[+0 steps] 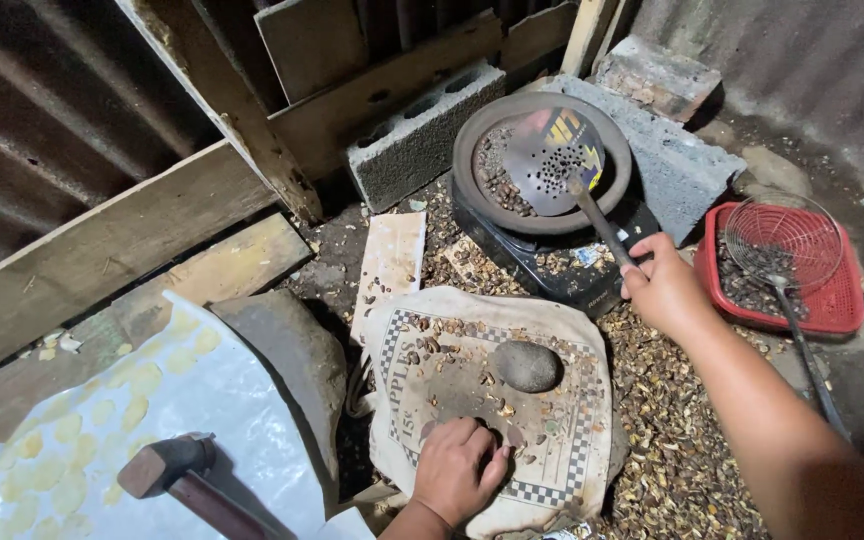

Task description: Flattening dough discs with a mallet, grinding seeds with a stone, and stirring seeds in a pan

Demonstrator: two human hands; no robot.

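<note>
Stone (526,365) on sack (562,440) (pan (472,150) behind); basket (842,300) rt.

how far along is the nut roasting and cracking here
Looks midway. Done: flat pale pieces lie spread on the white sheet, and broken shells litter the ground. In hand: the right hand holds the perforated ladle over dark nuts in the round pan; the left hand rests on the cloth sack. Left: more dark nuts in the red basket.

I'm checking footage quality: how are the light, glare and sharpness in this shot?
Head view: light falls brightest on the white sheet, which is nearly washed out; corrugated wall sinks into shadow; perforated ladle shines slightly; right hand and left hand are sharp; edges bow slightly.
</note>
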